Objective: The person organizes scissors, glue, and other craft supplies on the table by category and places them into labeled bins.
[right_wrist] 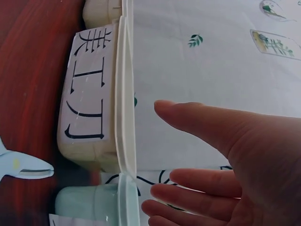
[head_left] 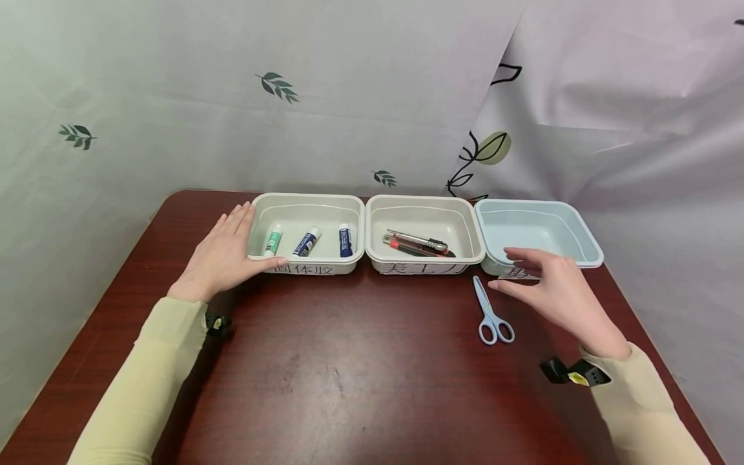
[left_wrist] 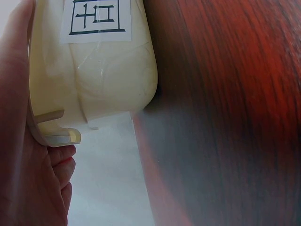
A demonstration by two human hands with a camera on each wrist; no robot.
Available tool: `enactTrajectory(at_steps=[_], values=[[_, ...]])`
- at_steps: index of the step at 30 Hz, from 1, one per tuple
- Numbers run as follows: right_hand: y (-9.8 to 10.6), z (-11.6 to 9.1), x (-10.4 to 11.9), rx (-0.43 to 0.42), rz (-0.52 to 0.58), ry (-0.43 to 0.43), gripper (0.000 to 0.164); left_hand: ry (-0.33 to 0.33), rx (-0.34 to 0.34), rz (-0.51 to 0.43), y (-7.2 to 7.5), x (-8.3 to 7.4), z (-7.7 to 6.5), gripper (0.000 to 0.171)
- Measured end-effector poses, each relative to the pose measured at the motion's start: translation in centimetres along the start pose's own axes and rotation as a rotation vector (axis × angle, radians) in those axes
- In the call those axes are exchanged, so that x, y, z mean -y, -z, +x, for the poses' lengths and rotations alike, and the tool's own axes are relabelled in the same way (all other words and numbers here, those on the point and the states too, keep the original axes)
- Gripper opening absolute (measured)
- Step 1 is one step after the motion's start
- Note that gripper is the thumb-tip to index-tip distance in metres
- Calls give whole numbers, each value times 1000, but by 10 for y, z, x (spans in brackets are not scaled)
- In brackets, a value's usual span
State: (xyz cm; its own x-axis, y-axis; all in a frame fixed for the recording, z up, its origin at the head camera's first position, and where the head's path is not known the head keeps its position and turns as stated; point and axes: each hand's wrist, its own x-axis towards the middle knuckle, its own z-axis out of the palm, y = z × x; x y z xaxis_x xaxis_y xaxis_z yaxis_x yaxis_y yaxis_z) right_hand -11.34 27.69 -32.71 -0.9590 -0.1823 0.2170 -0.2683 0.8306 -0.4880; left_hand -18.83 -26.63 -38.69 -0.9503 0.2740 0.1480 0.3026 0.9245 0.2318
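My left hand (head_left: 217, 255) rests against the left end of a cream plastic bin (head_left: 308, 196), its thumb along the front rim and its fingers straight along the side. Inside that bin lie a green glue stick (head_left: 273, 241) and two blue ones, one of them a glue stick (head_left: 345, 241) standing apart at the right. Empty and with fingers loosely bent, my right hand (head_left: 552, 287) hovers over the front of a light blue bin (head_left: 537, 205). Light blue scissors (head_left: 490, 316) lie closed on the table, left of that hand, blades pointing to the bins.
Between the outer bins stands a second cream bin (head_left: 421, 199) holding utility knives (head_left: 415, 242). Labels with written characters are stuck on the bin fronts. The bins form a row near the back of the dark red wooden table (head_left: 349, 361), with a patterned cloth (head_left: 325, 129) behind.
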Motion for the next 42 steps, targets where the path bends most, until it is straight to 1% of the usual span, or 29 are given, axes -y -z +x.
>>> enactTrajectory(at_steps=[3, 7, 12, 22, 27, 33, 36, 42], values=[[-2, -3, -3, 1, -13, 9, 66, -2, 2, 0, 1, 0, 0, 125], [-7, -7, -6, 23, -4, 11, 66, 1, 10, 2, 1, -1, 0, 125], [-17, -12, -11, 62, -2, -16, 67, 0, 12, 3, 1, -1, 0, 126], [-38, -22, -22, 130, -49, -56, 85, -14, 2, -2, 1, -1, 1, 124], [-44, -25, -25, 177, -36, -90, 90, -12, 5, 0, 1, -1, 1, 124], [-49, -29, -29, 187, -45, -102, 84, -10, 10, 1, 1, 0, 1, 124], [-52, -31, -30, 184, -61, -100, 81, -10, 10, 3, 1, 0, 2, 124], [-57, -35, -31, 170, -57, -101, 77, -5, 14, 5, 1, 0, 1, 125]])
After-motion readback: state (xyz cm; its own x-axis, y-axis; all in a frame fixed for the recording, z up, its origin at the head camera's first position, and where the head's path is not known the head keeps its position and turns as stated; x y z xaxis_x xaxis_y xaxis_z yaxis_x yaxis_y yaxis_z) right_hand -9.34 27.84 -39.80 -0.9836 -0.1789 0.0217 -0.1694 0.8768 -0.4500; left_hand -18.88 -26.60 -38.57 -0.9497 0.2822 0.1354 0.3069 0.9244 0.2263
